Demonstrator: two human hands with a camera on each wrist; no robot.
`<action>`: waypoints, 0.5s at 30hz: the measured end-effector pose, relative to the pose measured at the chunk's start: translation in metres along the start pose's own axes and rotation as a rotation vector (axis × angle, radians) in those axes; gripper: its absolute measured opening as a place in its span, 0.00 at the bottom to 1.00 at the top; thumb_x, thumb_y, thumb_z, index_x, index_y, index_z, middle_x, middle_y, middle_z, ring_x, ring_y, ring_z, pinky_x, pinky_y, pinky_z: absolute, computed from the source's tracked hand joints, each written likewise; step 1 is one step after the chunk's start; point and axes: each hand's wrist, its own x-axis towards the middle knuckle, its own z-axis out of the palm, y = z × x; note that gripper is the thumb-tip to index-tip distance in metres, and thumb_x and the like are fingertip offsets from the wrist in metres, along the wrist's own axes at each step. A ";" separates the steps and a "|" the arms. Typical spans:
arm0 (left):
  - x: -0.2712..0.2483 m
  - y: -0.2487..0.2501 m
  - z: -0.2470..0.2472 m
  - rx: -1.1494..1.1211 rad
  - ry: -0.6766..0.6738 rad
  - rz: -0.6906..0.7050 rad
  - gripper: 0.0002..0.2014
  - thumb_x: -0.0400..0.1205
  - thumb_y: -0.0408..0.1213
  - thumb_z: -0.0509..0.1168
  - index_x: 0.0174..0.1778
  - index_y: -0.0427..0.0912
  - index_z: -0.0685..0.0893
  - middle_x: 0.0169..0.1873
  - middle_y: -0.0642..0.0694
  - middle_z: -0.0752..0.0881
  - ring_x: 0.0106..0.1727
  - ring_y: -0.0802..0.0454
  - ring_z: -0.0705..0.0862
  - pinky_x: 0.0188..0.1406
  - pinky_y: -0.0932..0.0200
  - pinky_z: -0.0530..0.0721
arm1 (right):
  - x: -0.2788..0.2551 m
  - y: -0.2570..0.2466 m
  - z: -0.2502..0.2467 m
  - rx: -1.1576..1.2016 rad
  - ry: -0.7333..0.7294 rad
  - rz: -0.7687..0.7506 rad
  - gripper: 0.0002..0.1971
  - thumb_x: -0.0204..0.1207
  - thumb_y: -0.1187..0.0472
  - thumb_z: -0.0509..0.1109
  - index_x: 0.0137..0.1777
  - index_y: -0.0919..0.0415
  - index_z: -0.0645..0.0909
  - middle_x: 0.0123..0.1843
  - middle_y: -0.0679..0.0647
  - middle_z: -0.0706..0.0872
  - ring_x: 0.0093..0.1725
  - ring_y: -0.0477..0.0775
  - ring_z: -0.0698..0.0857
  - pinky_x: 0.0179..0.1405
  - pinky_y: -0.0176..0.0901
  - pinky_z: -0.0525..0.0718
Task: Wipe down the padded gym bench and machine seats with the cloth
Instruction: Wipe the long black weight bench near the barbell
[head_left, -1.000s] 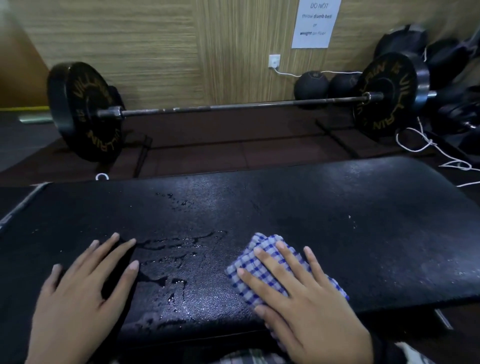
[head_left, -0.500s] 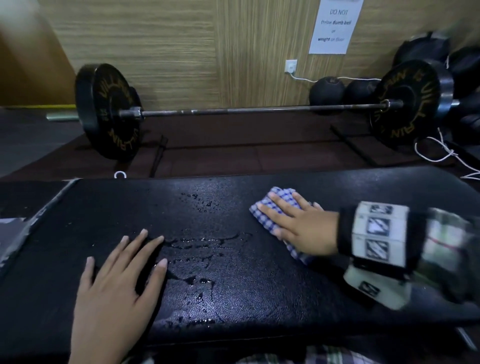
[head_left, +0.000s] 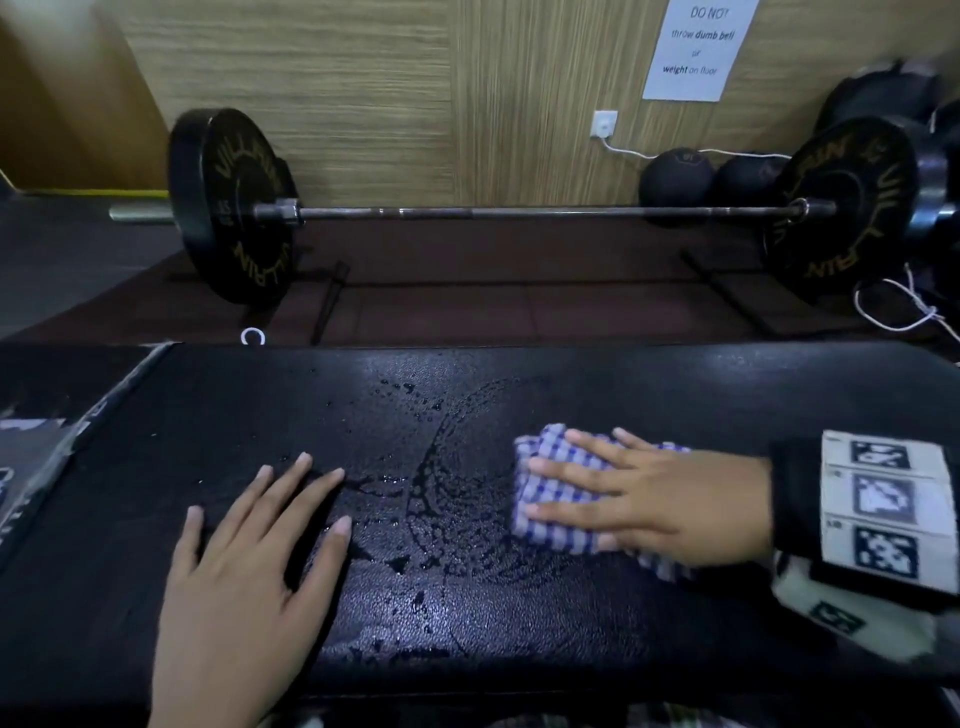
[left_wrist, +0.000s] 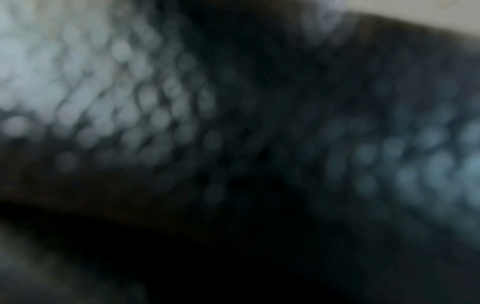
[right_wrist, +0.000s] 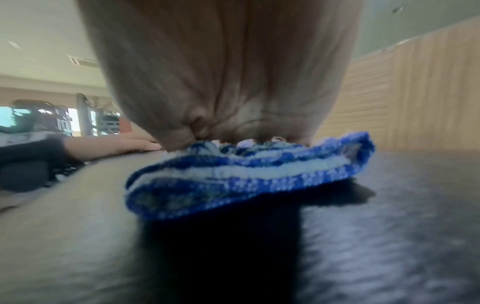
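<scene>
Cloth, blue-checked and folded, lies under flat right hand; left hand flat on wet bench.

Gym (barbell, padded bench)

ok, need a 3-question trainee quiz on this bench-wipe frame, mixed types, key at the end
1. True or false: the right hand presses the checked cloth flat on the bench pad with straight fingers.
2. Multiple choice: the left hand is
A. lifting the barbell
B. resting flat on the pad, holding nothing
C. pinching the cloth
3. Fill in: the wet droplets on the pad lie between the left hand and the ____.

Key:
1. true
2. B
3. cloth
</scene>
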 end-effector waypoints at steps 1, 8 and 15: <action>0.000 0.000 0.000 0.000 0.000 -0.001 0.26 0.79 0.66 0.45 0.72 0.71 0.71 0.76 0.71 0.66 0.81 0.67 0.58 0.82 0.42 0.52 | 0.000 0.006 -0.003 0.024 -0.026 0.057 0.23 0.73 0.37 0.28 0.67 0.24 0.27 0.72 0.27 0.20 0.77 0.53 0.22 0.77 0.55 0.30; 0.000 0.003 -0.002 -0.001 0.005 -0.004 0.26 0.79 0.66 0.45 0.72 0.71 0.71 0.76 0.70 0.66 0.81 0.67 0.58 0.82 0.43 0.52 | 0.053 0.021 -0.037 0.120 0.067 0.192 0.25 0.86 0.47 0.41 0.74 0.28 0.30 0.76 0.34 0.25 0.81 0.58 0.30 0.79 0.65 0.38; -0.001 0.003 -0.001 -0.008 0.014 -0.010 0.26 0.79 0.66 0.46 0.72 0.71 0.72 0.76 0.71 0.67 0.80 0.67 0.58 0.81 0.44 0.52 | 0.042 -0.034 -0.012 -0.116 0.178 -0.131 0.24 0.79 0.40 0.30 0.74 0.29 0.28 0.77 0.37 0.27 0.77 0.61 0.25 0.68 0.65 0.23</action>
